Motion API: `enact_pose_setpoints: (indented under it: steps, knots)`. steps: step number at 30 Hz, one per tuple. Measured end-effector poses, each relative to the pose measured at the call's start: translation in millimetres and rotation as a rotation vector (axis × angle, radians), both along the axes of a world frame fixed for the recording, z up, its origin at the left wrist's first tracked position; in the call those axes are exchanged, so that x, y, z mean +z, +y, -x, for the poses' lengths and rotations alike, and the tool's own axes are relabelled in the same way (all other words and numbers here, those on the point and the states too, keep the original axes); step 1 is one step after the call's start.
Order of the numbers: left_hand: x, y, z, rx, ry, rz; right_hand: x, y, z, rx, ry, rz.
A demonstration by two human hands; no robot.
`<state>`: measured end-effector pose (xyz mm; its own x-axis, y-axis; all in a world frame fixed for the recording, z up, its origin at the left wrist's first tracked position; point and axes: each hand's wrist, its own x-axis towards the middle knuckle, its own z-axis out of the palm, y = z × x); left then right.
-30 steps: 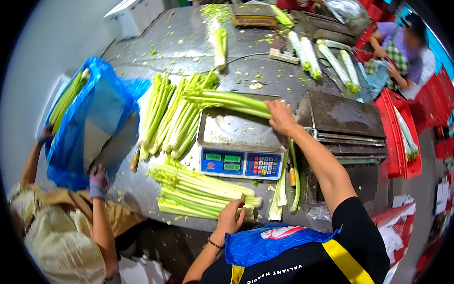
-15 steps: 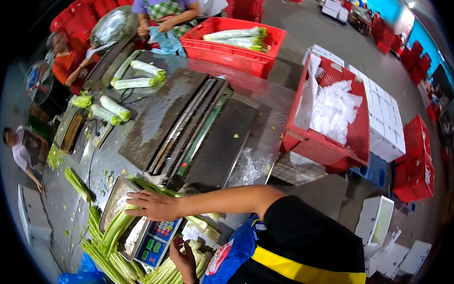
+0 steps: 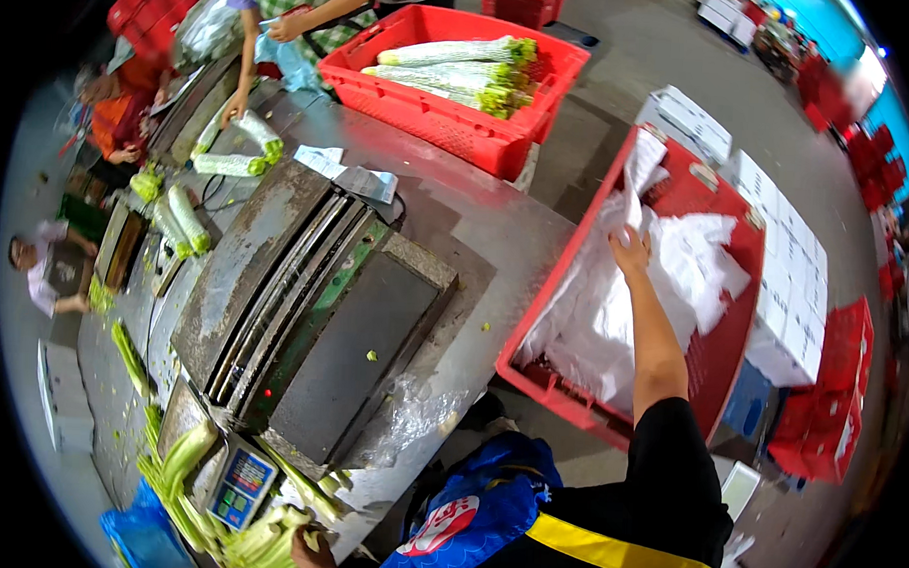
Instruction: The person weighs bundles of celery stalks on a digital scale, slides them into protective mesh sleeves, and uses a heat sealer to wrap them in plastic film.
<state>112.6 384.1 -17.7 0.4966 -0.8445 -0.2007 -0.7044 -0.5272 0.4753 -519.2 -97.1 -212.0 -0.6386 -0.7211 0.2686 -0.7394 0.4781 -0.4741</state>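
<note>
My right hand (image 3: 631, 250) is stretched into a red crate (image 3: 542, 367), its fingers apart and slightly curled at crumpled white plastic sheets (image 3: 695, 267). My left hand (image 3: 310, 549) is low at the bottom edge with curled fingers beside loose celery (image 3: 263, 543); what they hold, if anything, is hidden. Just above it are the scale (image 3: 242, 487), with a celery bunch (image 3: 188, 455) across its pan, and a worn metal machine (image 3: 342, 350) with crinkled clear film (image 3: 410, 418) at its side.
A co-worker in a checked apron (image 3: 319, 9) stands behind a red crate (image 3: 430, 113) of wrapped celery. Two others (image 3: 120, 122) (image 3: 45, 270) are at the left. Wrapped bunches (image 3: 228, 164) lie on the steel table (image 3: 496, 235); white boxes (image 3: 785, 286) and red crates (image 3: 820, 417) stand at right.
My view has swung right. My right hand has left the celery on the scale and reached right into the crate of white sheets. My left hand stays low near the celery.
</note>
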Motion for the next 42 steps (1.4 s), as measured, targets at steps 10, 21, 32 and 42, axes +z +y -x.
enact_pose_setpoints:
  steps: [10,21,32,42]
  knots:
    - [19,-83,85,0.282,0.532,0.443,245,53,-149,0.813,-0.605,0.762]
    - [102,-46,79,0.397,-0.142,0.818,258,229,-452,2.495,-0.676,-0.203]
    - [51,104,-71,0.134,-0.618,0.68,264,374,-639,1.792,-1.793,-1.107]
    - [13,134,-114,0.641,0.727,0.999,252,446,-721,2.525,-0.7,-0.078]
